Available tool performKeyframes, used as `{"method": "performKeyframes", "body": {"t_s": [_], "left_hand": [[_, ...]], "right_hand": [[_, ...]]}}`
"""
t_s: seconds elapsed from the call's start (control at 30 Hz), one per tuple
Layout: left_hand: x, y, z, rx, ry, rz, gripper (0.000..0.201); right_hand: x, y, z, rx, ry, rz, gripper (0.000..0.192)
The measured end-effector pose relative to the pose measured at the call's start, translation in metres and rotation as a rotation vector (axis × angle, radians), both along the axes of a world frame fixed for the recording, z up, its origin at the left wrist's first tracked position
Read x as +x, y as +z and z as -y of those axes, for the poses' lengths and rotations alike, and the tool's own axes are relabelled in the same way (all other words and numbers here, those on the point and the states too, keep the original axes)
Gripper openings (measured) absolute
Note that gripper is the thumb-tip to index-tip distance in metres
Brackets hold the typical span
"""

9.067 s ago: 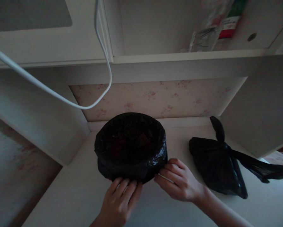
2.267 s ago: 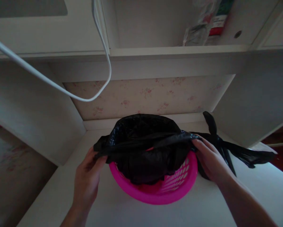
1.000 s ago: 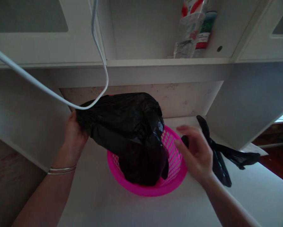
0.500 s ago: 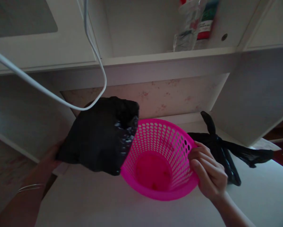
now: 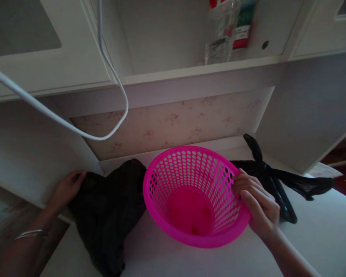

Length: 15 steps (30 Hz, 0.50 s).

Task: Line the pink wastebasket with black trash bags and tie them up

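Here, pink basket [image 5: 194, 200] bared on the white counter [image 5: 320, 238], black bag [image 5: 109, 207] out beside it

Largest first: counter bearing the perforated basket, tilted toward the camera, bag slumped just left of it over the counter's left edge; tied black bag [image 5: 272, 181] lying behind the basket's right side. Right hand [image 5: 258, 206] curled closed on the basket's right rim; left hand [image 5: 66, 188] gripping the slumped bag's upper left corner, bracelet [image 5: 31, 233] on that wrist
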<state>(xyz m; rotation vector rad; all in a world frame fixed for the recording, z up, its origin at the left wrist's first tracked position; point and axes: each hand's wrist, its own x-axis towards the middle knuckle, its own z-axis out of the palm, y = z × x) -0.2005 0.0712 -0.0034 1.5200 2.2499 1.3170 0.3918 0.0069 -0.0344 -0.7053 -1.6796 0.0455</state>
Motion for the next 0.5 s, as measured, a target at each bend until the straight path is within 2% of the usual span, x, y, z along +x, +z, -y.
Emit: {"method": "performKeyframes", "body": {"t_s": [0.13, 0.23, 0.3, 0.4, 0.43, 0.5], "left_hand": [[0.009, 0.011, -0.014, 0.188, 0.145, -0.068, 0.025], [0.025, 0.015, -0.022, 0.219, 0.147, -0.105, 0.027], [0.044, 0.013, -0.022, 0.19, 0.121, -0.155, 0.037], [0.088, -0.004, -0.014, 0.157, 0.061, -0.266, 0.06], [0.105, -0.015, -0.008, 0.139, 0.014, -0.296, 0.062], [0.141, -0.046, 0.009, 0.029, -0.193, -0.34, 0.058]], "right_hand": [[-0.001, 0.001, 0.0, -0.012, -0.007, -0.003, 0.02], [-0.001, 0.001, 0.0, -0.013, -0.018, -0.008, 0.021], [-0.001, -0.001, 0.001, 0.001, -0.04, 0.009, 0.024], [-0.004, -0.01, 0.006, 0.038, -0.175, -0.005, 0.028], [-0.006, -0.015, 0.009, 0.043, -0.231, -0.035, 0.03], [-0.01, -0.027, 0.016, 0.026, -0.317, -0.135, 0.031]]}}
